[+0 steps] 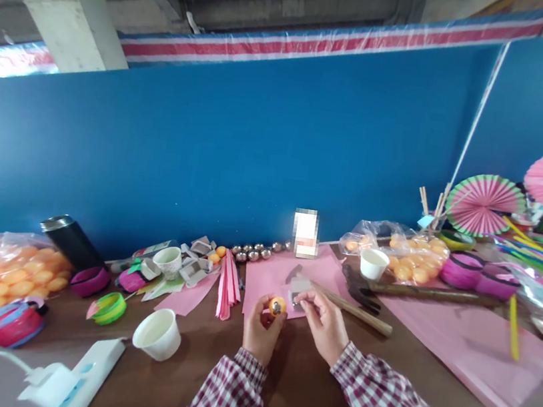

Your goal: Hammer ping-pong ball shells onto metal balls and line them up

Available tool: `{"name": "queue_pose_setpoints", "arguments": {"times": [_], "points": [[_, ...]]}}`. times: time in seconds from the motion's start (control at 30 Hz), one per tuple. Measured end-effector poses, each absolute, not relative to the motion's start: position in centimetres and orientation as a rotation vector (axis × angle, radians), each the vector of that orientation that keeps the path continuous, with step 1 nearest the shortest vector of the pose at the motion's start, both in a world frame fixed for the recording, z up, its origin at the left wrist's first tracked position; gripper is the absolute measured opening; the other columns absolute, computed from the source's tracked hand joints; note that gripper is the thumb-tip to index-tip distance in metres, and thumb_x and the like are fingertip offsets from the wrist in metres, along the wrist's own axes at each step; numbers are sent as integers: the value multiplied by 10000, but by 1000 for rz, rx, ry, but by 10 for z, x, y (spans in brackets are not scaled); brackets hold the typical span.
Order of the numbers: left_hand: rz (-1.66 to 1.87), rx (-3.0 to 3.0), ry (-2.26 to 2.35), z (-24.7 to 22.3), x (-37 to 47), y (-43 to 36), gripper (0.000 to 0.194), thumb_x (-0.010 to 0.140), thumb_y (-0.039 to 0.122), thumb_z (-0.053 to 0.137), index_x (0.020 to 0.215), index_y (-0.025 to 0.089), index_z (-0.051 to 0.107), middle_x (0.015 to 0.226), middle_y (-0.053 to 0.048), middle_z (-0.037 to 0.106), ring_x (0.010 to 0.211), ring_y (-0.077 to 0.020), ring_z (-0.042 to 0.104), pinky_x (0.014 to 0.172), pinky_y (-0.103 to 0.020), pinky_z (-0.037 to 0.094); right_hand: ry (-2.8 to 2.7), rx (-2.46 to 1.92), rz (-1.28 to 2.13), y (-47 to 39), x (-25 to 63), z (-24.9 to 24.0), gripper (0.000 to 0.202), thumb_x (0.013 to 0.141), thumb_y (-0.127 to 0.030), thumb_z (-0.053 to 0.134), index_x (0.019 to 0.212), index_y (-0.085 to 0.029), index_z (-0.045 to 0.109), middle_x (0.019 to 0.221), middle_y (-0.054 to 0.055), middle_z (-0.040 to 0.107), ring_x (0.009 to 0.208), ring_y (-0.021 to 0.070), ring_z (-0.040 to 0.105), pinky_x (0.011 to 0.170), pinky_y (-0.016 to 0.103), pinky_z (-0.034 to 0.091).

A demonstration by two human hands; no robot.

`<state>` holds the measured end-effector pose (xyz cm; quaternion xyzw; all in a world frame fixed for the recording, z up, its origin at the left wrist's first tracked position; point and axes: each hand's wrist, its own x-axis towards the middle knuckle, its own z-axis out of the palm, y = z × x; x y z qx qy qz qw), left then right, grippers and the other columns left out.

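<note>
Between the thumb and fingers of my left hand (260, 333) is an orange ball (278, 307) with a small dark, shiny piece on its upward side. My right hand (324, 322) is pinched together just right of the ball, its fingertips at a small grey-white block (298, 288). Whether those fingers grip the block or something smaller is hidden. Both hands are above the front of a pink paper sheet (266, 273). Behind my right hand lies a hammer with a wooden handle (362, 312).
Left are a white cup (158, 334), a power strip (94, 367), a bag of orange balls (13, 275) and a black flask (71, 243). Metal balls (254, 252) line the back. Right are a claw hammer (359, 290), another white cup (374, 264), and paper fans (485, 205).
</note>
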<state>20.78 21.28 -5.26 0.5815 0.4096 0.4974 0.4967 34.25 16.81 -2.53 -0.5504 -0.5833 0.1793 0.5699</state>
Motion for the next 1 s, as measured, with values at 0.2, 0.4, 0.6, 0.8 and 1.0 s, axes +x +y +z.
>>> {"name": "queue_pose_setpoints", "arguments": {"times": [0.2,0.4,0.6,0.8,1.0], "points": [[1155,1445,965,-52,207,211,467,629,277,636,1053,147,488,808,-31,604,622,-92,561,593,-209,473,-1350,-1199,626,172,335,-31,135,768,-298,476,777,-194,561,740,10,598,687,135,544,650,252,436],[1177,1475,983,-50,205,212,453,629,315,636,1042,159,539,883,-63,614,666,-122,577,614,-248,487,-1304,-1189,742,177,337,-33,178,732,-354,521,732,-182,563,682,-1,584,645,129,538,631,256,439],[1197,1482,959,-51,205,212,484,635,318,636,1084,172,527,885,-65,627,678,-139,591,608,-257,501,-1229,-1160,833,179,338,-38,191,678,-366,586,710,-178,596,917,47,599,851,173,557,766,298,434],[1150,1524,964,-54,205,212,442,669,312,611,1071,157,513,923,-75,620,715,-154,594,633,-274,505,-1184,-1119,981,179,337,-40,252,656,-410,609,685,-162,583,1035,81,587,955,196,539,856,323,397],[1159,1503,942,-54,205,212,474,660,318,619,1096,158,526,966,-91,630,763,-178,600,681,-300,503,-1194,-1083,1009,181,338,-41,298,660,-452,591,668,-155,569,1006,78,611,923,205,554,843,349,406]]}}
